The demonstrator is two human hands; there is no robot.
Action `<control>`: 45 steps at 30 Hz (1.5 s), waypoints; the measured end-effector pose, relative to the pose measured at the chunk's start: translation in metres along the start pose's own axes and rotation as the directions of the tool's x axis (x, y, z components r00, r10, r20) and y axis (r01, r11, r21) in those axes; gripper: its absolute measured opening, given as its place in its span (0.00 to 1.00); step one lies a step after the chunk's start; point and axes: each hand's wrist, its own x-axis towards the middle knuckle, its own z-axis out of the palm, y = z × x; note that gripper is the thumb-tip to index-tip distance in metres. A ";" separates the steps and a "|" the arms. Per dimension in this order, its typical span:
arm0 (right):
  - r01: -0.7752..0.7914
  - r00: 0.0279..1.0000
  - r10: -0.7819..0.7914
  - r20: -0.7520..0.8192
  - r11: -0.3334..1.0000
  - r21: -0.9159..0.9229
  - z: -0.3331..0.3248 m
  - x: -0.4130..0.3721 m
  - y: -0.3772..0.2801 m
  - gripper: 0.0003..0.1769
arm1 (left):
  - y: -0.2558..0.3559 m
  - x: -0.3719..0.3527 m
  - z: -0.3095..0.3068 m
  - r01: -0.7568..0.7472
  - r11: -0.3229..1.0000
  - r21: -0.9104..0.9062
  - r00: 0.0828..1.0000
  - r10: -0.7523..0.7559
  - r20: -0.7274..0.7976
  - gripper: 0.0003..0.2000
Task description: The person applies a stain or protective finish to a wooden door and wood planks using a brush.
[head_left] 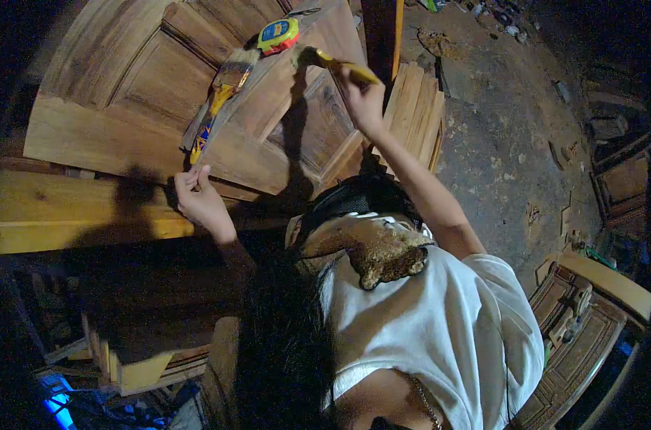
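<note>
Grips a yellow-handled tool (364,73) in the curled right hand (363,104) above the panelled door (117,132); pinches the left hand (198,199), hold unclear, by the handle end of a paintbrush (222,96) lying on the door, slanting forward-right toward the tape measure (277,36).

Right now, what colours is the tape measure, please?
The tape measure is yellow, red and blue; head view.

In dim light, dark shadows cross the wooden panels (160,79) before you; your right hand (363,107) is blurred; grainy edges curve into blackness.
</note>
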 end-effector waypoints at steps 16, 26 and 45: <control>0.060 0.981 -0.054 0.188 0.998 -0.025 0.013 -0.023 -0.027 0.23 | -0.005 -0.001 0.002 0.064 0.995 -0.071 0.998 -0.062 0.026 0.10; 0.304 0.886 -0.218 0.409 0.939 -0.158 0.014 -0.039 -0.040 0.23 | 0.001 0.000 -0.001 0.000 1.000 0.008 1.000 0.000 0.026 0.09; 0.126 0.992 -0.124 0.022 0.978 -0.165 -0.022 0.028 0.031 0.15 | -0.008 0.002 0.001 -0.067 0.996 -0.066 0.997 0.070 0.045 0.10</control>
